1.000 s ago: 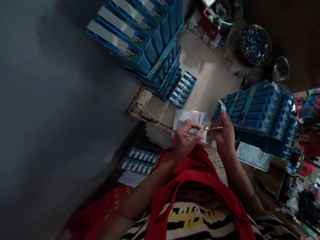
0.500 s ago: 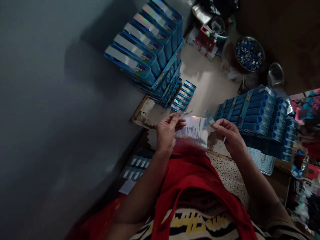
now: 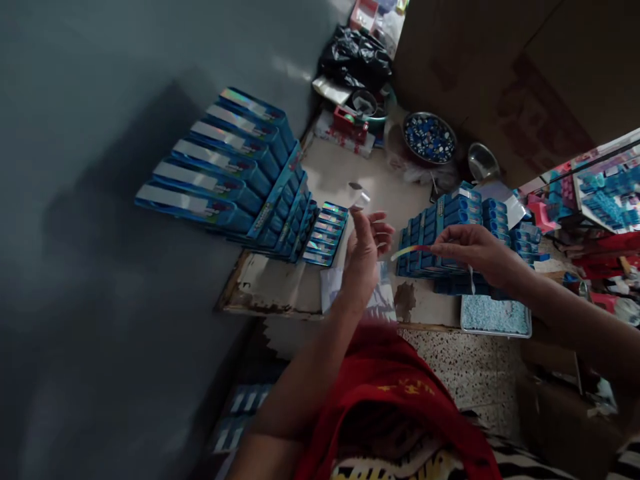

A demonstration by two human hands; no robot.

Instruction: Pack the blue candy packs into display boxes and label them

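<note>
My left hand (image 3: 367, 243) is raised over the table with its fingers apart. Just beyond its thumb tip is a small shiny scrap (image 3: 361, 198); whether they touch I cannot tell. My right hand (image 3: 467, 248) pinches a thin, curved, iridescent strip (image 3: 411, 250) that points left. A narrow whitish strip (image 3: 472, 280) hangs below the same hand. Under my left wrist, a silvery holographic sheet (image 3: 385, 293) lies at the table's front edge, partly covered by the forearm. Beyond it is a row of blue cases (image 3: 325, 233) with shiny labels.
Tall stacked blue cases (image 3: 215, 173) stand at the left by the wall. More blue stacks (image 3: 430, 227) stand at the right, behind a tray of pale blue granules (image 3: 495, 317). At the back are a bowl of blue pieces (image 3: 430, 138) and a red tape dispenser (image 3: 350, 125).
My hands have moved apart, the right one rightward with the strip. The left hand has spread its fingers, and a scrap shows beyond its thumb. The view has shifted.
</note>
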